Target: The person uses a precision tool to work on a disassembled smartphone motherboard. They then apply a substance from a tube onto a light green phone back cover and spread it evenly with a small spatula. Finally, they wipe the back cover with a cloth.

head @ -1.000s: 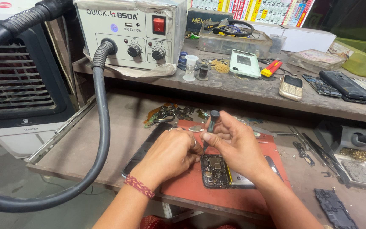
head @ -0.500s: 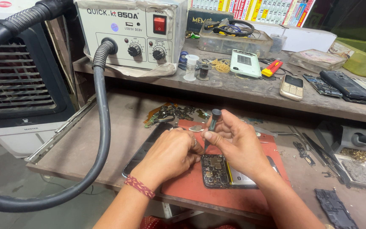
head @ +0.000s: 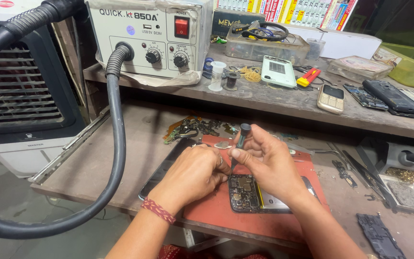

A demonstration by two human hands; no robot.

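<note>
While nearly upright, tip down on opened phone (head: 252, 193): screwdriver (head: 239, 144) pinched in right hand (head: 269, 163), left hand (head: 195, 175) curled beside.

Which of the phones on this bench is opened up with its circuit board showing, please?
The opened phone on the red mat, directly under both hands. The mint-green phone and gold keypad phone on the upper shelf remain closed.

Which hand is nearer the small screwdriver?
Right. The right hand grips the screwdriver over the opened phone; the left hand rests just left of it, fingertips close.
</note>
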